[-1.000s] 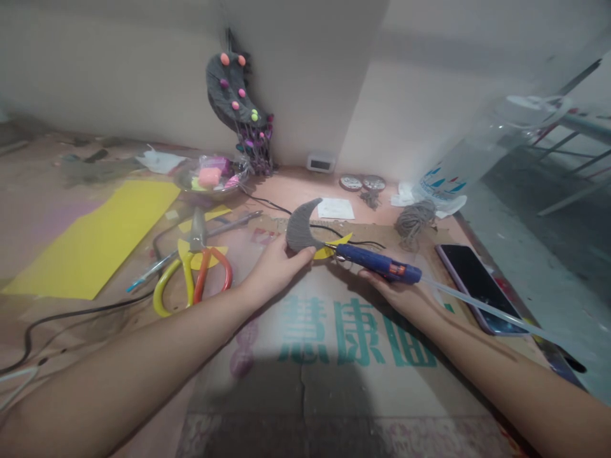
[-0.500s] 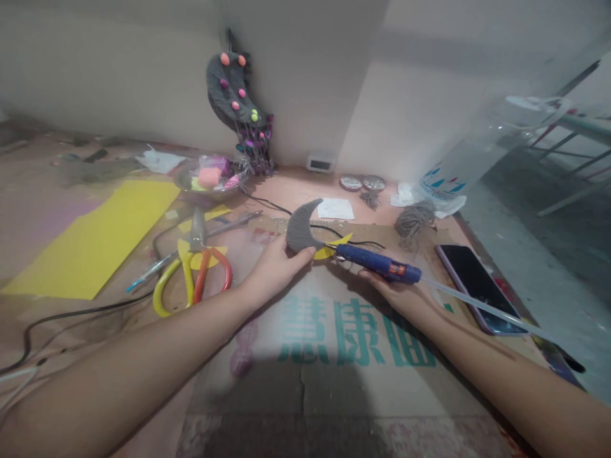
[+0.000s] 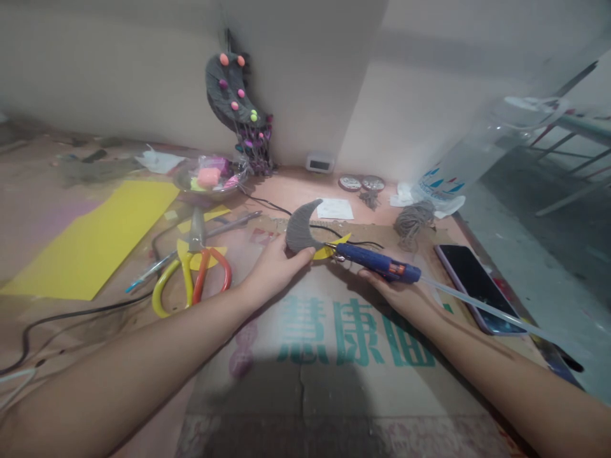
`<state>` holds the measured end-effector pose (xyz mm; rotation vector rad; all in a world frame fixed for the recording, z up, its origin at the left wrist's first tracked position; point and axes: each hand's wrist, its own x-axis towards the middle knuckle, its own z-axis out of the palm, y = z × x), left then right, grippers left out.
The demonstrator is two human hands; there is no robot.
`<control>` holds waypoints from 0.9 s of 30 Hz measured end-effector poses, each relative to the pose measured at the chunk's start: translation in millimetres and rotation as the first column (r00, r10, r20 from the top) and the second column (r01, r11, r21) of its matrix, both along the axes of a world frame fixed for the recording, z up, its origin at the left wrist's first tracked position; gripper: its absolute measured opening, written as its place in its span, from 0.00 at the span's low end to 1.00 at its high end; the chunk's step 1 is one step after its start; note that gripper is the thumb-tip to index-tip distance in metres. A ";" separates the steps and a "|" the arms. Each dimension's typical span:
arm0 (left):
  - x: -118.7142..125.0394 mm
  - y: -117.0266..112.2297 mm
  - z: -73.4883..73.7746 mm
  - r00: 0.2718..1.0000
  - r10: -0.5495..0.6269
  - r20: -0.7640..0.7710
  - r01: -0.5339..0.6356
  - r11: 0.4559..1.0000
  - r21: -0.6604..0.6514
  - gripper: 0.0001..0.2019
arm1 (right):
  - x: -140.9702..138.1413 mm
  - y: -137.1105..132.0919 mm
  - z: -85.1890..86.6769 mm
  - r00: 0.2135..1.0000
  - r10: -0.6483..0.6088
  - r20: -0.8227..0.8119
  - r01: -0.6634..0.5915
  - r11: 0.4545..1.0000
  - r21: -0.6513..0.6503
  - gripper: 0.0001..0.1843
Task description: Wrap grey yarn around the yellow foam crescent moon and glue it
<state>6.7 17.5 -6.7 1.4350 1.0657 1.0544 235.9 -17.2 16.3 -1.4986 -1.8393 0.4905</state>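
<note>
Between the thumb and fingers of my left hand (image 3: pixel 281 266) is a grey yarn-wrapped crescent moon (image 3: pixel 301 228), its upper tip pointing up and right. My right hand (image 3: pixel 382 285) is closed around a blue hot glue gun (image 3: pixel 370 259), whose handle is mostly hidden by the fingers. The gun's metal nozzle meets the lower tip of the crescent, or lies just in front of it. A clear glue stick (image 3: pixel 470 305) juts from the gun's rear. Just behind the nozzle shows a yellow paper piece (image 3: pixel 324 253); whether it touches the crescent I cannot tell.
Scissors (image 3: pixel 193 273) and a yellow sheet (image 3: pixel 98 245) lie left. Behind are a bowl (image 3: pixel 184 189) of colourful clay and a larger decorated crescent (image 3: pixel 229 92) against the wall. A yarn ball (image 3: pixel 414 221), phone (image 3: pixel 480 289) and clear bottle (image 3: pixel 470 156) stand right. Cardboard (image 3: pixel 267 388) covers the front.
Almost nothing differs. The whole view has shifted very slightly, while both hands keep the same hold on the crescent and the glue gun.
</note>
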 end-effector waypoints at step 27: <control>0.3 2.1 -1.9 0.999 0.033 -0.038 -0.033 0.999 -0.012 0.12 | 9.0 2.5 5.2 0.996 -0.079 -0.039 0.079 0.997 -0.011 0.10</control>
